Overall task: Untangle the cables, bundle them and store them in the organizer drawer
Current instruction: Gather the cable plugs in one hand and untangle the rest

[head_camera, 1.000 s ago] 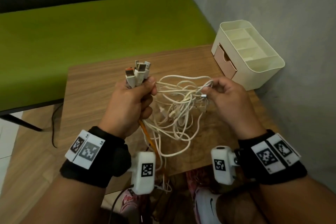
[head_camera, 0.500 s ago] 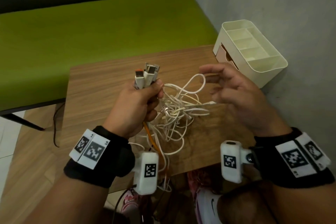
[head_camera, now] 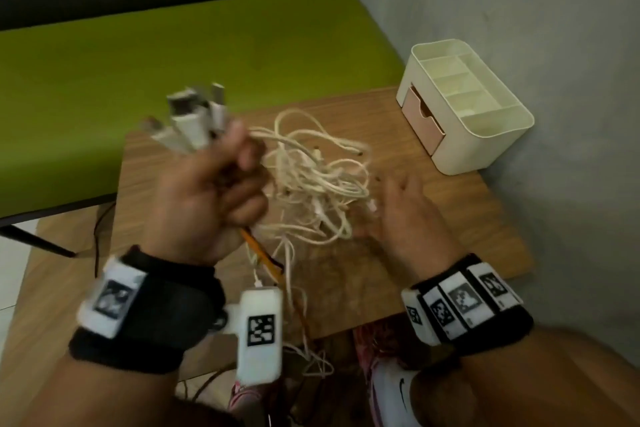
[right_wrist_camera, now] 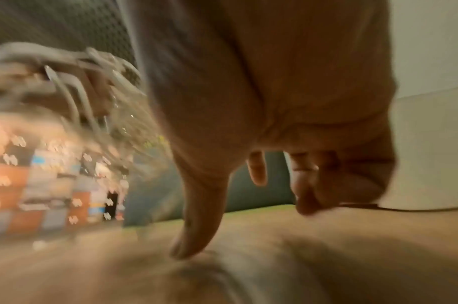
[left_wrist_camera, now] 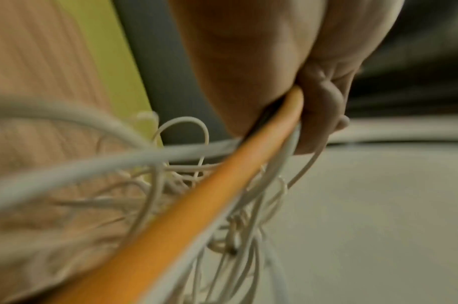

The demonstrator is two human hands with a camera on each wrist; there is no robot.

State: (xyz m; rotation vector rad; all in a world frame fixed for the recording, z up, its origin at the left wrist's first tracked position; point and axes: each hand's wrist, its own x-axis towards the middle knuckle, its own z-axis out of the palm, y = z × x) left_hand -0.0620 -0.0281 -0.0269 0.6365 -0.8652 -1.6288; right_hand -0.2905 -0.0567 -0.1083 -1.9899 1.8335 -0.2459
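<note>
Left hand (head_camera: 204,198), raised above the wooden desk (head_camera: 450,218), fingers curled in a tight grip round a bunch of white cables (head_camera: 311,184) — their plug ends (head_camera: 188,121) fan upward out of the top of the fist, blurred. From the fist the cables spill to the right as a tangled knot of loops hanging over the middle of the desk, with further strands trailing down past the near edge. One orange cable (head_camera: 259,253) leaves the underside of the fist and runs down toward the wrist camera; the left wrist view shows it pressed between palm and curled fingers (left_wrist_camera: 324,107) alongside the white strands (the whole view is soft). Right hand (head_camera: 405,215), just beside the right side of the tangle, low over the desk: fingers spread and loosely extended, holding nothing — whether the fingertips brush a loop cannot be told. The right wrist view confirms the slack fingers (right_wrist_camera: 256,168) above the wood surface. Cream organizer (head_camera: 491,121) at the far right corner of the desk against the grey wall, well apart from both hands; its pink drawer (head_camera: 420,121) faces left and looks closed or nearly so. Green bench (head_camera: 173,55) beyond the desk.
</note>
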